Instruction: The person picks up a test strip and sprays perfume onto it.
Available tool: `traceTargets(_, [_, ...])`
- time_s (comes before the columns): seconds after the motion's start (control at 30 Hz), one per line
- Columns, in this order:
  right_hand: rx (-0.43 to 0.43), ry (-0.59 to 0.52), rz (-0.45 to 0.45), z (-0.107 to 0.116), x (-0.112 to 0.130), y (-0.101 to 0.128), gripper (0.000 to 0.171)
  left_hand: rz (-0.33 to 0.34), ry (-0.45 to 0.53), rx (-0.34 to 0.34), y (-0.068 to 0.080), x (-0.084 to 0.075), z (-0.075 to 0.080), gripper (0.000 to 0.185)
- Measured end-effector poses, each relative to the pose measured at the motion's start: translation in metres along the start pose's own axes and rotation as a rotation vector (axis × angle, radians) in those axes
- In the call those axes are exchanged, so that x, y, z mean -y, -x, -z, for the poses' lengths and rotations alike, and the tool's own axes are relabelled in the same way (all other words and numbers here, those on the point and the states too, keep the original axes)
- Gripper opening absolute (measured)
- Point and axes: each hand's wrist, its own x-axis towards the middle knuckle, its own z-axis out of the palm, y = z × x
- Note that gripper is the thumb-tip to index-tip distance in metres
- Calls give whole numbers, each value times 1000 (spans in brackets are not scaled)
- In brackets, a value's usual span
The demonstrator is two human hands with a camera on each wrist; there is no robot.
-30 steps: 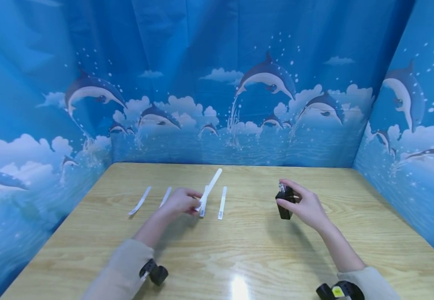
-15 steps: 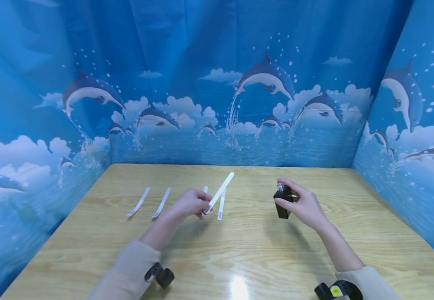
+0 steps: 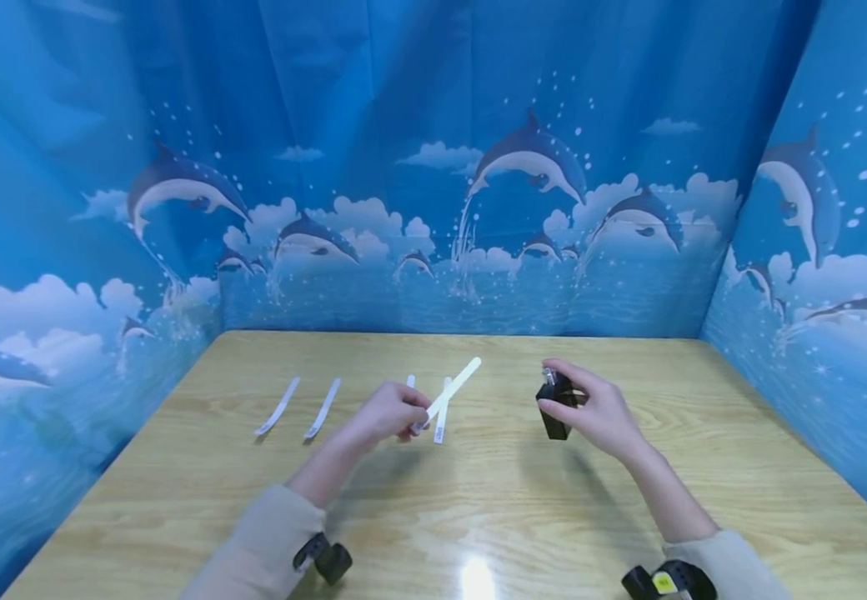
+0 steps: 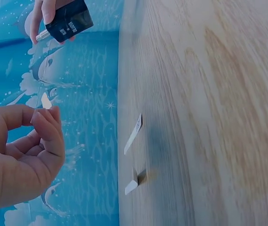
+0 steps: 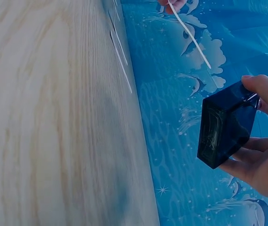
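My left hand (image 3: 391,410) pinches the lower end of a white paper test strip (image 3: 458,384), which slants up to the right above the table. In the left wrist view, only a short bit of that strip (image 4: 46,101) shows past the fingertips. My right hand (image 3: 600,414) holds a black perfume bottle (image 3: 556,427) upright, slightly tilted, above the table. Its index finger lies on the silver sprayer (image 3: 548,376) and the thumb on the bottle's side. White lettering shows on the bottle (image 4: 70,21) in the left wrist view. Strip and bottle are apart.
Two curved white strips (image 3: 323,409) lie on the left of the wooden table (image 3: 478,508). Another strip (image 3: 439,427) lies beneath the held one, and one more (image 3: 411,380) is mostly hidden behind my left hand. A blue dolphin-print curtain (image 3: 418,283) encloses the back and sides.
My left hand has moved right with the held strip, which now tilts lower toward the bottle. My right hand and the bottle have shifted slightly left.
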Motion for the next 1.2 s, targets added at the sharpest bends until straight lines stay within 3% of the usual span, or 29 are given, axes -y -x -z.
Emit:
traceTargets(0.17, [-5,48,51,-2,3,-1,54,2,-24,11,2,-3,-4,23])
traceTargets(0.5, [-26,254,202,-2,13,-4,53,-13,-25,48,3,-14,-9,21])
traceTargets(0.97, [-114,331,322,-6,15,-1,49,11,-10,61,5,-18,-8,22])
traceTargets(1.2, [-135,351,334,-6,15,0,47,-3,-27,63,6,-18,-6,21])
